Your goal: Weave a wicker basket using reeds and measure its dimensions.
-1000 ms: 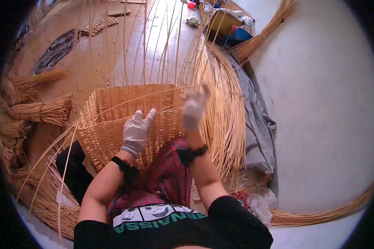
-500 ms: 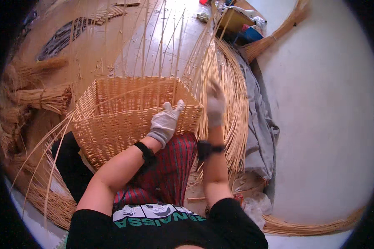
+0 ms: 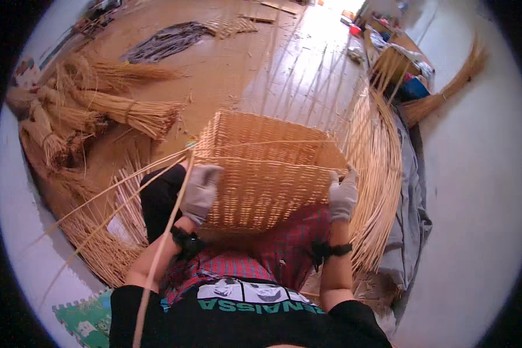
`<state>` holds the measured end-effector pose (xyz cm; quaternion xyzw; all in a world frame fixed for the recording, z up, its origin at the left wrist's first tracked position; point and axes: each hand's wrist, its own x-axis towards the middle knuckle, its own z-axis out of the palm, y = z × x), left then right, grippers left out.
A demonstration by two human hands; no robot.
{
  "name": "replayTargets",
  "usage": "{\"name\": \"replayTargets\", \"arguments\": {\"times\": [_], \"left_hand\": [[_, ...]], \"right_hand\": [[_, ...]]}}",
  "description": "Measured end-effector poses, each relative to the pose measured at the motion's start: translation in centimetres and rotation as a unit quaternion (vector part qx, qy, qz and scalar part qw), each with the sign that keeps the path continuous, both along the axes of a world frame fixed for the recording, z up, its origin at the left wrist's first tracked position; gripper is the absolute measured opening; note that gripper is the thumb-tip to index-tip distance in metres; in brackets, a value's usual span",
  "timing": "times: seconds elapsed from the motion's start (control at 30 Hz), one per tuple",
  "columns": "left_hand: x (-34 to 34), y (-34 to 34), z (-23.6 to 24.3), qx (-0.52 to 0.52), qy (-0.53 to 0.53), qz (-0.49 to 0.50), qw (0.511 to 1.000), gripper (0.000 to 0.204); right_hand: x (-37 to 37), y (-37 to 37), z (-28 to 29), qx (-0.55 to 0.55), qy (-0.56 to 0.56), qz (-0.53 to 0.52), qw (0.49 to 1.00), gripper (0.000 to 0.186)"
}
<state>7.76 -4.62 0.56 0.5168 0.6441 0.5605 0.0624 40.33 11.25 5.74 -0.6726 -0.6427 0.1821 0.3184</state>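
Mid-weave on a rectangular wicker basket (image 3: 267,174), propped on the lap over red plaid fabric (image 3: 284,243) and tipped so the open mouth faces away. Looks like a repositioning step rather than actual weaving. Left hand (image 3: 202,190), gloved, lying flat against the basket's near left corner, fingers together and pressed on the woven wall, not really pinching anything. Right hand (image 3: 343,194), also gloved, cupped around the near right corner; can't tell whether it's closed on a strand or just bracing. Long loose willow stakes (image 3: 383,151) fanning off the right side, a few thin rods (image 3: 127,180) trailing out to the left across the floor. Tied bundles of straw (image 3: 127,110) well apart, upper left. Probably next: steady the basket with one hand, free the other to pick up a single rod and feed it between the uprights. Calls for firm hold at the corner and no snagging on those trailing rods.
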Motion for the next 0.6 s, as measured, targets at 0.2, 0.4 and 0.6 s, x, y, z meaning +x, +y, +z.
{"name": "replayTargets", "arguments": {"times": [0.2, 0.4, 0.6], "left_hand": [[-3.3, -0.6, -2.5, -0.019, -0.171, 0.141, 0.975, 0.045], [-1.5, -0.6, -4.9, 0.044, -0.332, 0.07, 0.939, 0.04], [-1.4, -2.0, -5.5, 0.051, -0.409, 0.022, 0.911, 0.031]], "right_hand": [[-17.7, -11.5, 1.9, -0.022, 0.056, 0.49, 0.869, 0.027], [-26.7, -15.9, 3.4, 0.122, 0.0, 0.548, 0.828, 0.022], [-26.8, -16.8, 2.4, 0.148, -0.043, 0.525, 0.837, 0.014]]}}
